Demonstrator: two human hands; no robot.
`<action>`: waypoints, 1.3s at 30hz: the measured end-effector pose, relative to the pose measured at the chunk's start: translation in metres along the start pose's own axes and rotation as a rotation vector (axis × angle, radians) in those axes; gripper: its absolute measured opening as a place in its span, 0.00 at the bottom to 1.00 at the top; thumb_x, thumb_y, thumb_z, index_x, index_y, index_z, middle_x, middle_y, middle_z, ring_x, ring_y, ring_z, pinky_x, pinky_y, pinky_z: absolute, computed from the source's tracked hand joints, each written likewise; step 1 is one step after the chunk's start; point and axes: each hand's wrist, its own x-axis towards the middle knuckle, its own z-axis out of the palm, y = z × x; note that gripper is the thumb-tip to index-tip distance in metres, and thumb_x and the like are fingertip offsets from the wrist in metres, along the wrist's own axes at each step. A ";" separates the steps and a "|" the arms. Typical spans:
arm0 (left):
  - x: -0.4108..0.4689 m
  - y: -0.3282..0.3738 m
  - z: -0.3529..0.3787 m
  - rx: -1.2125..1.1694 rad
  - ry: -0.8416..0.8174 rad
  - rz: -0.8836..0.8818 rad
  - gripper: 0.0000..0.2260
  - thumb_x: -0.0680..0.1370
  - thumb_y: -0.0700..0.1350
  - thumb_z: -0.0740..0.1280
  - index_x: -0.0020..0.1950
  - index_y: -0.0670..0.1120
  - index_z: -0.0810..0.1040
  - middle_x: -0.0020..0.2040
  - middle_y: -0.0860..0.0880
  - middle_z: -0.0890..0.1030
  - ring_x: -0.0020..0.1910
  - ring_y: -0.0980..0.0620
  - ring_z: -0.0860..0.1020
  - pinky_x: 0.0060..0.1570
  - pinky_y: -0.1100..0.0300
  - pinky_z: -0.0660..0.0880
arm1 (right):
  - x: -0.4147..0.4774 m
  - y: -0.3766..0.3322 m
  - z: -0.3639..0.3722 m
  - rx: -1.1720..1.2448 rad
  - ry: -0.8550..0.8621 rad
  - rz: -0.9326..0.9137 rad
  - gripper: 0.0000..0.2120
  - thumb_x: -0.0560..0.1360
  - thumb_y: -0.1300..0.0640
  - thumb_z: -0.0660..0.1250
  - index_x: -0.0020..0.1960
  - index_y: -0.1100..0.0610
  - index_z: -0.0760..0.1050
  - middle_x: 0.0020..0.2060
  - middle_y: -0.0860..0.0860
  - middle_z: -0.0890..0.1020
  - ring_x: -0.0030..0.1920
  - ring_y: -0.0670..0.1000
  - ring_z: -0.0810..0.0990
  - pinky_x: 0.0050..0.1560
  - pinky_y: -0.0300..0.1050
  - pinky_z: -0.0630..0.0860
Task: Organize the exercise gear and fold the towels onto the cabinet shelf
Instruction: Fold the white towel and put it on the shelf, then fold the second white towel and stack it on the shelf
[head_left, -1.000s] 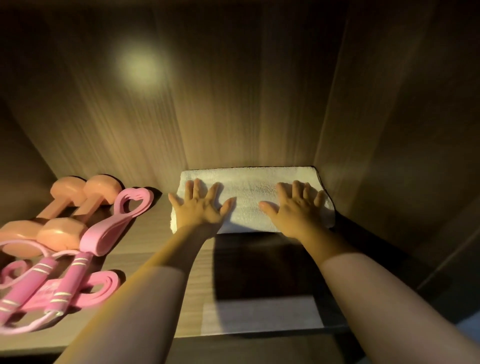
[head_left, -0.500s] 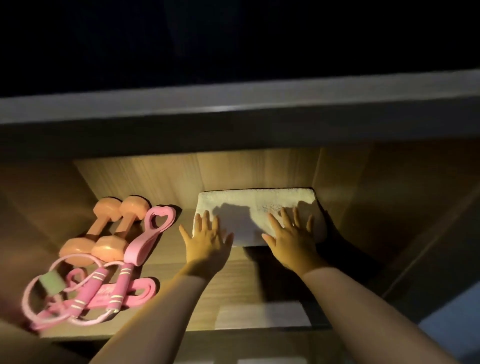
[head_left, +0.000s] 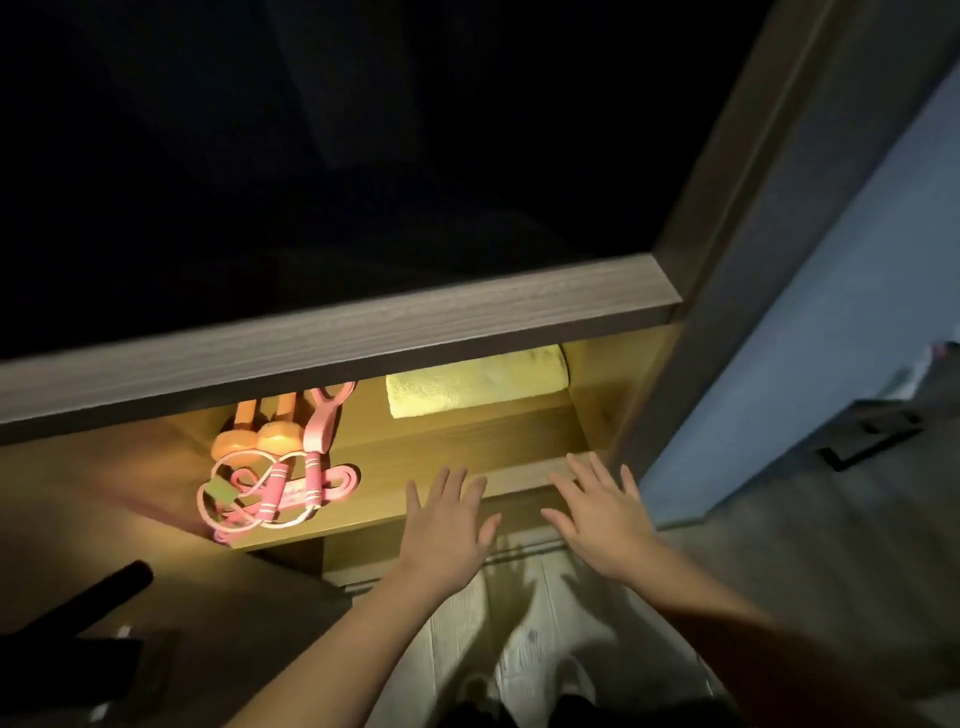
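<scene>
terry-cloth towel, matt woodgrain shelf

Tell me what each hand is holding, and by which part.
Nothing. The left hand and right hand are open, fingers spread, near the shelf edge; the folded towel lies untouched behind.

We can read no text, number, brand or sign here. A small pale green tag hangs among the loops of the pink skipping rope on the lit wooden cabinet shelf, but its face is too blurred for us to make out any print. The flat pink rubber resistance band lying under the rope's handles carries a faint pale mark, too small and soft for us to read.
</scene>
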 end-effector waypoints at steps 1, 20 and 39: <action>-0.012 0.006 -0.005 -0.020 -0.031 0.021 0.26 0.82 0.61 0.49 0.78 0.53 0.56 0.79 0.48 0.56 0.79 0.47 0.50 0.75 0.38 0.46 | -0.018 -0.001 0.000 0.021 0.003 0.025 0.29 0.81 0.36 0.46 0.79 0.44 0.50 0.79 0.49 0.51 0.79 0.55 0.46 0.75 0.62 0.43; 0.056 0.258 -0.003 0.039 -0.228 0.570 0.24 0.82 0.59 0.53 0.76 0.51 0.61 0.74 0.48 0.64 0.74 0.47 0.60 0.73 0.45 0.57 | -0.149 0.201 -0.010 0.075 0.091 0.522 0.28 0.82 0.39 0.46 0.79 0.47 0.51 0.79 0.52 0.54 0.79 0.54 0.50 0.75 0.59 0.52; 0.242 0.575 -0.020 -0.109 -0.224 0.606 0.26 0.83 0.55 0.57 0.78 0.47 0.59 0.78 0.46 0.60 0.76 0.46 0.58 0.73 0.48 0.60 | -0.150 0.536 -0.088 0.154 0.127 0.658 0.29 0.81 0.40 0.52 0.79 0.47 0.51 0.79 0.54 0.52 0.79 0.58 0.47 0.75 0.63 0.50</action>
